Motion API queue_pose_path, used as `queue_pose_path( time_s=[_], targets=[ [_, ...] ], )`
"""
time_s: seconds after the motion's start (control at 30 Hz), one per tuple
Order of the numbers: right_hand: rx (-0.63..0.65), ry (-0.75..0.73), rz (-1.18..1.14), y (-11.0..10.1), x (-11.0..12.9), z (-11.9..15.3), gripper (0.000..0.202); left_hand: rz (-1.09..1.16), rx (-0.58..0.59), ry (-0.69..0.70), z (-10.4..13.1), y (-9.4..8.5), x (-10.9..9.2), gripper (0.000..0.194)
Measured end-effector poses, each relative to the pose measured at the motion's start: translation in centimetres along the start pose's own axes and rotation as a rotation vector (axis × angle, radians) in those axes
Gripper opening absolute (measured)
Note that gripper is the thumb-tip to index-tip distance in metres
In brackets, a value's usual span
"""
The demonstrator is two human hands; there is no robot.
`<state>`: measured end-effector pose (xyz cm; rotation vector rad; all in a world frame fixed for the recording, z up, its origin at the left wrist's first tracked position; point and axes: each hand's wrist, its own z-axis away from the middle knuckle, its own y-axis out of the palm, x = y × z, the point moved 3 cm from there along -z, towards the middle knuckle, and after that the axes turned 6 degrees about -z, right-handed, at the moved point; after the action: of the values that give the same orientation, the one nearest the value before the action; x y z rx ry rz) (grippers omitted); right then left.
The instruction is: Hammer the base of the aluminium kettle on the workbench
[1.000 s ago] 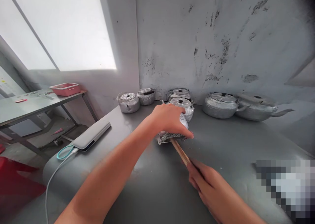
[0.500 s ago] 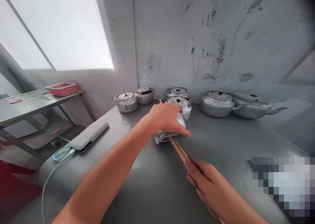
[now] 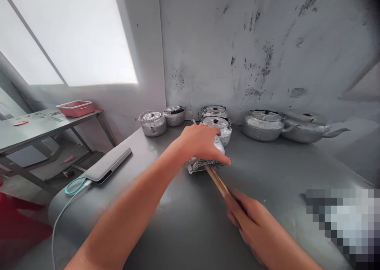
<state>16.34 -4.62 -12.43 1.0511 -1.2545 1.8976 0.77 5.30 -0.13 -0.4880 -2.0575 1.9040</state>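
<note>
My left hand (image 3: 202,143) is closed over a small dented silver kettle (image 3: 220,145), tipped so that its open mouth faces me. The hand hides most of its body. My right hand (image 3: 249,218) is wrapped round a wooden stick (image 3: 217,182). The stick's far end goes into the kettle's mouth, where its tip is hidden. Close behind my left hand stands a lidded silver kettle (image 3: 226,133), with another kettle (image 3: 214,111) at its back.
Two lidded kettles (image 3: 153,127) (image 3: 174,118) stand at the back left; larger kettles (image 3: 263,129) (image 3: 305,129) stand at the back right by the wall. A power bank (image 3: 109,165) with a cable lies on the left of the grey table (image 3: 178,230). A pink basket (image 3: 77,110) sits on another table.
</note>
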Motion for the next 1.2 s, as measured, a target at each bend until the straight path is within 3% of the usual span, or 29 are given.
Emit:
queue_pose_path(
  time_s=[0.77,0.93,1.2],
  targets=[
    [-0.016,0.03,-0.071,-1.2,1.5,0.4,0.037,0.011,-0.025,0.003,0.0,0.1,0.1,0.089],
    [0.046,0.069,-0.025,-1.0,1.2,0.4,0.04,0.006,-0.013,-0.008,-0.1,0.0,0.1,0.094],
    [0.01,0.022,0.032,-1.1,1.5,0.6,0.037,-0.006,-0.006,-0.004,0.0,0.0,0.0,0.094]
  ],
)
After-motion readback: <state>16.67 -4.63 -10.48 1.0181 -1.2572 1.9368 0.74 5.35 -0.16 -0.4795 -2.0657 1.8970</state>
